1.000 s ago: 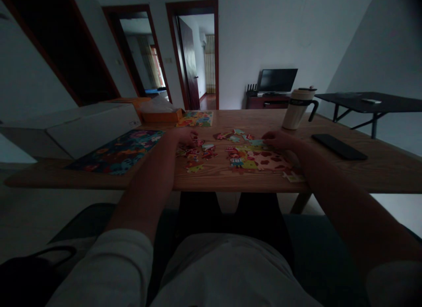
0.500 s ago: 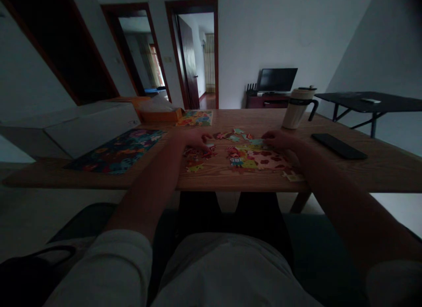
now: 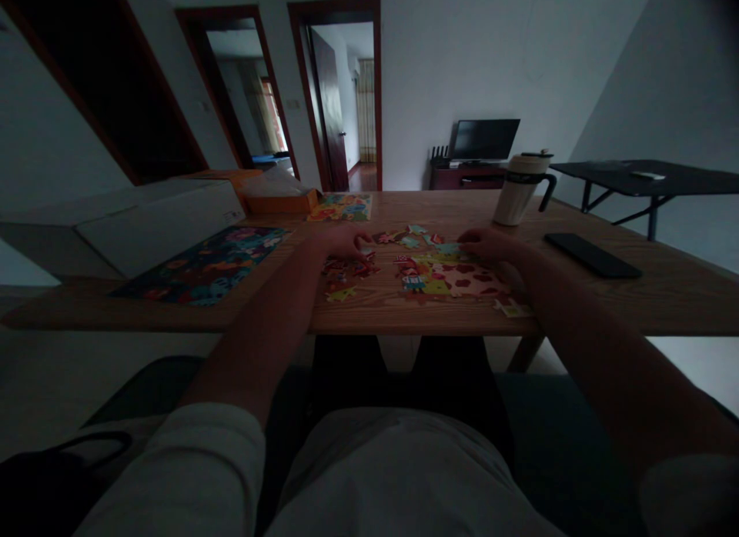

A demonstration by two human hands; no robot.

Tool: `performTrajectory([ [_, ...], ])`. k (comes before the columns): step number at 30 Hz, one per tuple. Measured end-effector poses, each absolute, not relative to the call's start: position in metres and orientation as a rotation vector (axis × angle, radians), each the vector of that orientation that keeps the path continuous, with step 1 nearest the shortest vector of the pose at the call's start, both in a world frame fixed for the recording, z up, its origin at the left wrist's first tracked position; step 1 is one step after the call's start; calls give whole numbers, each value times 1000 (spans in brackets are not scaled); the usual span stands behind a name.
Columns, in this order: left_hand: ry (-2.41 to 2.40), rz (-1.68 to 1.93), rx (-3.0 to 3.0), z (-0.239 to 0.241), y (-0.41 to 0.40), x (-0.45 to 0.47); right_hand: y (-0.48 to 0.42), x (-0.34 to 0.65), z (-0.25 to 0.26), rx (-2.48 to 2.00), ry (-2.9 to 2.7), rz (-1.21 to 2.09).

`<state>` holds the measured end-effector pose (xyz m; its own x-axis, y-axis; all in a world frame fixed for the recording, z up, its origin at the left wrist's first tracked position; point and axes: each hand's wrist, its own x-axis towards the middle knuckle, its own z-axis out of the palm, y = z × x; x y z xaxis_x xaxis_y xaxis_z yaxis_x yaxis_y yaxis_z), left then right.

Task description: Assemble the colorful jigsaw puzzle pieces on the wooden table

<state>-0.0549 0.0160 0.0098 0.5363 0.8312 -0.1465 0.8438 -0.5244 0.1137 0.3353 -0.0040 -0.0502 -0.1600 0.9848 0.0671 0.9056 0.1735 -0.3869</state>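
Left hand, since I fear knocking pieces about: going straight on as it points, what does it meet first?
Probably the loose pieces just beyond the left hand, though depth is unclear in this dim view.

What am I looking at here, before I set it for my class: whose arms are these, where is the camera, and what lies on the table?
There is no machine: a seated person wears one camera on the head, looking forward and down, so the arms are their own. The left hand rests over loose jigsaw pieces; the right hand touches the far edge of a partly joined puzzle. Whether either grips a piece is too dim to tell. The wooden table also bears a finished puzzle, a lidded mug and a dark phone.
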Motion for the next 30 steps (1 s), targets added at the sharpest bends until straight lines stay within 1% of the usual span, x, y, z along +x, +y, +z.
performTrajectory([
  [10,1492,-91,2663,7,14,-49,-4,335,-51,-1820,-2146,408],
  [19,1725,-127,2674,2,21,-46,-1,336,-52,-1807,-2175,353],
  [22,1763,-29,2649,2,39,-22,-1,335,-51,-1841,-2114,413],
  [23,1734,25,2664,3,46,-8,-1,335,-50,-1849,-2094,431],
  [25,1614,-12,2712,3,60,24,-1,334,-50,-1846,-2076,456],
  [30,1429,51,2701,-9,82,101,-8,328,-46,-1846,-2086,460],
])
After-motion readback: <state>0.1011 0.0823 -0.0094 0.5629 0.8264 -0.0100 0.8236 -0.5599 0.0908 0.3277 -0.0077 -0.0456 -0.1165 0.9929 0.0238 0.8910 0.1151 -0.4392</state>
